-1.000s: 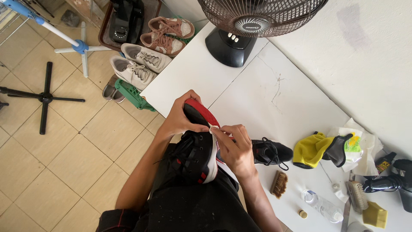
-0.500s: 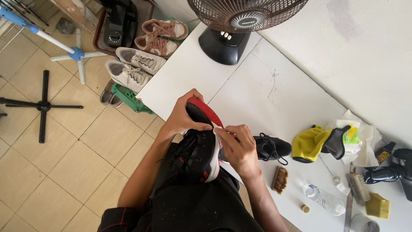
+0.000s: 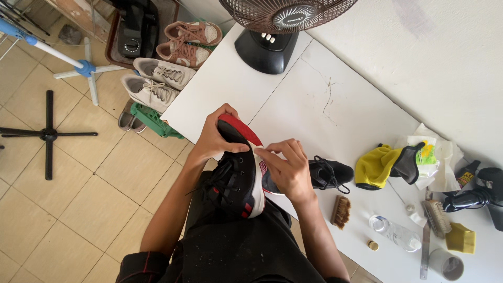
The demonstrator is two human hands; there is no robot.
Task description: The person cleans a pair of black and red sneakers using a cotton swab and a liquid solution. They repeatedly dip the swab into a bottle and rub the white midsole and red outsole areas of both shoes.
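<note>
View from above of a seated person at the edge of a white table point(image 3: 293, 105). One black sneaker point(image 3: 236, 181) with a red sole rests on the person's lap, its toe raised toward the table edge. The left hand point(image 3: 212, 136) is closed around the toe end, thumb across the upper. The right hand point(image 3: 288, 170) presses against the white side of the sole, thumb and forefinger pinched together at the sole's edge; what they pinch is too small to tell.

On the table: one second black shoe point(image 3: 330, 174) lying just beside the right hand; one small wooden brush point(image 3: 341, 211) near the table's front edge; one yellow cloth point(image 3: 378, 166) touching one dark cloth point(image 3: 408, 163); one clear plastic bottle point(image 3: 395, 233) on its side; one small gold cap point(image 3: 372, 245); one larger pale brush point(image 3: 436, 217); one yellow sponge point(image 3: 461, 238); one grey cup point(image 3: 445, 263); one black hair dryer point(image 3: 482, 191) at the right margin; and one fan point(image 3: 277, 26) on a black base at the far end.

On the tiled floor point(image 3: 78, 199): two white sneakers point(image 3: 154, 84) side by side, two brown sneakers point(image 3: 188, 39) beyond them, one green crate point(image 3: 152, 119) beside the table, and two stands, one black point(image 3: 47, 133) and one blue and white point(image 3: 86, 68).
</note>
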